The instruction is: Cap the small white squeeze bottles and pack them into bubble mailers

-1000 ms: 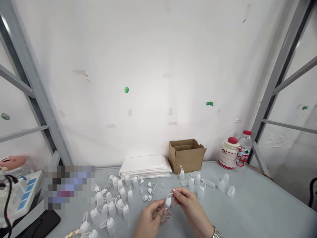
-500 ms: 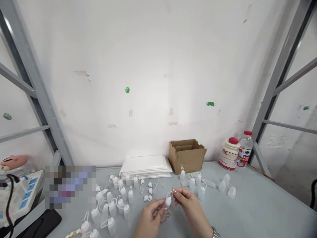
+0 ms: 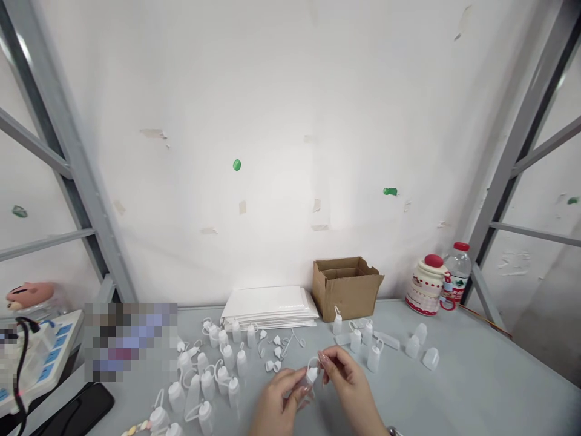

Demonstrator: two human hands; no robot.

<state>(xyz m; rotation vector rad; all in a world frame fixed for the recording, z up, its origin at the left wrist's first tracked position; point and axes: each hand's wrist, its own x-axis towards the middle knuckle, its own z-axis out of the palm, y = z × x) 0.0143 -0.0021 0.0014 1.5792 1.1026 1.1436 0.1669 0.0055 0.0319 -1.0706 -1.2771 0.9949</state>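
Observation:
My left hand (image 3: 282, 402) is closed around a small translucent squeeze bottle (image 3: 311, 378) with a white cap, low in the middle of the view. The bottle leans, its cap end pointing up and right. My right hand (image 3: 345, 380) pinches the thin cap strap (image 3: 314, 360) that loops over the bottle top; the fingers hide the strap's end. Left of my hands stand several similar bottles (image 3: 207, 384) with looped straps. Loose white caps (image 3: 277, 352) and straps lie just beyond my left hand. More bottles (image 3: 374, 358) stand beyond my right hand.
Behind, a stack of white envelopes (image 3: 267, 307) lies beside an open cardboard box (image 3: 349, 295). At right are separate translucent pieces (image 3: 431, 358), a red-lidded jar (image 3: 425, 287) and a plastic bottle (image 3: 458, 266). A black phone (image 3: 77, 412) and power strip (image 3: 59, 354) are at left.
The whole view has shifted slightly, so the scene sits a little further right. Both hands still hold the bottle and its strap, with only a small movement of the right fingers.

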